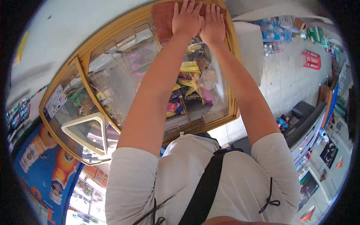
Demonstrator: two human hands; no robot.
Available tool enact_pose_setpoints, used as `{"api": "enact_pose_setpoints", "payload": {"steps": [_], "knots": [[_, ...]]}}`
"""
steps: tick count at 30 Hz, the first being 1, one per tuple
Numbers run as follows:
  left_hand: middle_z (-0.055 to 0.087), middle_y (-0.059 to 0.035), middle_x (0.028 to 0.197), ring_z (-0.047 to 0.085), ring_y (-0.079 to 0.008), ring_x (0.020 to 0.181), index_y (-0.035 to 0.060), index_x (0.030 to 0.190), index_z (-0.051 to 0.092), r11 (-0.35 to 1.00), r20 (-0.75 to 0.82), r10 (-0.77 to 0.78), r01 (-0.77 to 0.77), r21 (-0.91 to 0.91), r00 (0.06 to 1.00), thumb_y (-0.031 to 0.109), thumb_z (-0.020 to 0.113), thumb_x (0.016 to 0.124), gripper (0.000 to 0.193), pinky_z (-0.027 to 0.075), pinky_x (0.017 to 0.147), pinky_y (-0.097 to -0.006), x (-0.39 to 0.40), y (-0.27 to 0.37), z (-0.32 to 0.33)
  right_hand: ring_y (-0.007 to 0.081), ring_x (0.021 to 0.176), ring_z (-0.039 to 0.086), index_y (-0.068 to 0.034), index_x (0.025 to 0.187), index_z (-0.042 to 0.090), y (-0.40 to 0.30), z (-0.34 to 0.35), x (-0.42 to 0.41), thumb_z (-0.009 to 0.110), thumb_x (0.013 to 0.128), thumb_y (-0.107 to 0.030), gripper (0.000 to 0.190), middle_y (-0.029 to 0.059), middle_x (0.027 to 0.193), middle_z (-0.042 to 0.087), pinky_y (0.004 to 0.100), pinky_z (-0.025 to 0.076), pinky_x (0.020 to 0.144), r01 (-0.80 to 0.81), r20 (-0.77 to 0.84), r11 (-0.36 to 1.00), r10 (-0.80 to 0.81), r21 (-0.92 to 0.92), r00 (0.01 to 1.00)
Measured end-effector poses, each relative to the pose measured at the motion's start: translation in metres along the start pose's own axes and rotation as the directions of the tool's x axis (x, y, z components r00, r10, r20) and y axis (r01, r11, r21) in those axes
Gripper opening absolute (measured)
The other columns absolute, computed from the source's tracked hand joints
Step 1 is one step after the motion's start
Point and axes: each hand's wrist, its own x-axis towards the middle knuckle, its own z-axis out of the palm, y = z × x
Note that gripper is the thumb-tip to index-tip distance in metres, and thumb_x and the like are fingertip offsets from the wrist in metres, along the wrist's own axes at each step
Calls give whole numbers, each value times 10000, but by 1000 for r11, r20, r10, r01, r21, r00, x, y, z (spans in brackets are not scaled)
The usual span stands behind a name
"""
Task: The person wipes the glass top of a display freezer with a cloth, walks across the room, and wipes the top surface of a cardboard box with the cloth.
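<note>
My left hand lies flat on a brown cloth, fingers spread. Beside it, close to touching, my right hand also presses down on the cloth with its fingers slightly apart. Beneath the cloth is the far end of a clear sliding lid on a chest freezer with a yellow frame. Through the lid show wire baskets, several yellow and dark wrapped packets and a clear plastic bag. My forearms hide part of the lid.
A cream triangular frame stands by the freezer's left end. Left of that is a blue panel with printed pictures. On the tiled floor at right are a red plastic stool and packs of bottles. A counter with a dark edge runs along the right.
</note>
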Motion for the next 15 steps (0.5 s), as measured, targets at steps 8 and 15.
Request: {"api": "enact_pose_setpoints", "payload": {"steps": [8, 15], "knots": [[314, -88, 1586, 238, -286, 1479, 164, 1502, 394, 959, 48, 275, -271, -77, 960, 360, 378, 988, 550, 130, 1206, -522, -82, 25, -41, 382, 1452, 277, -46, 1505, 347, -11, -53, -102, 410, 993, -347, 597, 175, 1568, 320, 554, 214, 1168, -164, -67, 979, 172, 119, 983], [296, -94, 1588, 265, -280, 1459, 135, 1521, 352, 838, 329, 519, -546, -13, 788, 372, 432, 968, 607, 160, 1194, -524, -91, 29, -159, 373, 1474, 233, -47, 1517, 317, -65, -144, -133, 499, 954, -291, 640, 181, 1589, 267, 532, 181, 1188, -422, 102, 873, 409, 246, 907]]}}
